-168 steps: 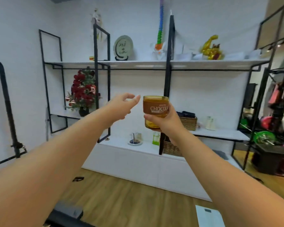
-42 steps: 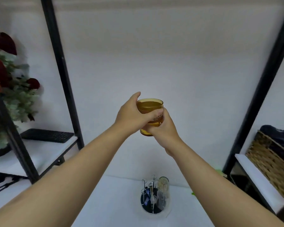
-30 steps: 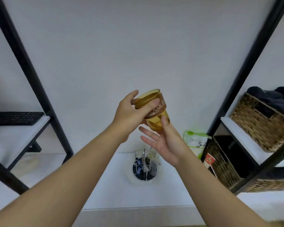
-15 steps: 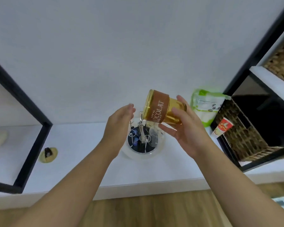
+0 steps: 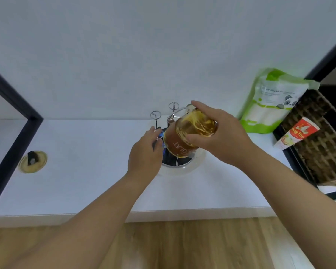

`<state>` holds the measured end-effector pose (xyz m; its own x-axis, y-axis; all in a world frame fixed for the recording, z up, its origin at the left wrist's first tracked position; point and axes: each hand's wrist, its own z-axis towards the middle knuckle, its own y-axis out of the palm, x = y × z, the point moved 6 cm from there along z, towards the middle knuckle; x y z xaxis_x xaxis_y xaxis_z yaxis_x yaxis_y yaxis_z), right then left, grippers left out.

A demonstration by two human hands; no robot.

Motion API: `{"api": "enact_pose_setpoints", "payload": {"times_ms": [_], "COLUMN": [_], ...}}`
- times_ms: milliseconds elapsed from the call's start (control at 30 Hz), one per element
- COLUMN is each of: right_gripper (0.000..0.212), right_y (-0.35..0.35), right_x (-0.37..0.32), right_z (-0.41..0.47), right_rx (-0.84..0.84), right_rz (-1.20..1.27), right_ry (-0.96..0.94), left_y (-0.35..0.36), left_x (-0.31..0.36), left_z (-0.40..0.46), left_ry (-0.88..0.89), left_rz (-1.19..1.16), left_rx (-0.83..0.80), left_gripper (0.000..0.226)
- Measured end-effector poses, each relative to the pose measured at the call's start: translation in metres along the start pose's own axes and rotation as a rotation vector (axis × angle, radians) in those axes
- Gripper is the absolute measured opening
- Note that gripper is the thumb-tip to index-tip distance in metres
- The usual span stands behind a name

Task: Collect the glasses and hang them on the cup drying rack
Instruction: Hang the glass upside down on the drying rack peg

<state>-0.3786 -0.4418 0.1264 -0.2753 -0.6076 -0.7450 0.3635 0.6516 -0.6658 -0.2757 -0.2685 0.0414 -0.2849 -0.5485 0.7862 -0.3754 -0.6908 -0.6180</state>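
Note:
My right hand grips an amber glass with a brown band, turned upside down and tilted, its base towards me. It hangs directly over the cup drying rack, a round dark base with thin metal prongs ending in loops. A clear glass seems to hang at the rack's back, mostly hidden behind the amber one. My left hand rests at the rack's left side, fingers by a prong; whether it grips the prong is hidden.
The rack stands on a white counter against a white wall. A green-and-white pouch leans at the right beside a wicker basket holding a red-labelled tube. A black shelf frame and a round grommet lie left.
My right hand has turned the amber glass fully upside down and lowered it onto the rack. My left hand moved in to the rack's left side. The view tilted further down.

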Motion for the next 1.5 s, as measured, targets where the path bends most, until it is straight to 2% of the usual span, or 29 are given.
{"api": "enact_pose_setpoints", "payload": {"times_ms": [100, 333, 733, 1067, 1500], "right_gripper": [0.084, 0.085, 0.087, 0.087, 0.089], "right_y": [0.010, 0.029, 0.063, 0.086, 0.095], "right_x": [-0.002, -0.004, 0.021, 0.041, 0.048], "right_z": [0.002, 0.006, 0.016, 0.019, 0.016], "right_rx": [-0.033, -0.106, -0.201, -0.149, -0.103], "right_rz": [-0.149, -0.302, -0.459, -0.580, -0.653], "right_ry": [-0.050, -0.111, -0.115, -0.260, -0.274], "left_y": [0.008, 0.009, 0.012, 0.013, 0.013], "left_x": [-0.003, -0.008, -0.017, -0.019, -0.020], "left_z": [0.003, 0.010, 0.012, 0.010, 0.008], "left_ry": [0.041, 0.081, 0.088, 0.121, 0.145], "left_rz": [0.049, 0.091, 0.061, 0.054, 0.089], "left_rx": [-0.010, 0.045, 0.087, 0.100, 0.090], "left_gripper": [0.040, 0.041, 0.041, 0.041, 0.042]}}
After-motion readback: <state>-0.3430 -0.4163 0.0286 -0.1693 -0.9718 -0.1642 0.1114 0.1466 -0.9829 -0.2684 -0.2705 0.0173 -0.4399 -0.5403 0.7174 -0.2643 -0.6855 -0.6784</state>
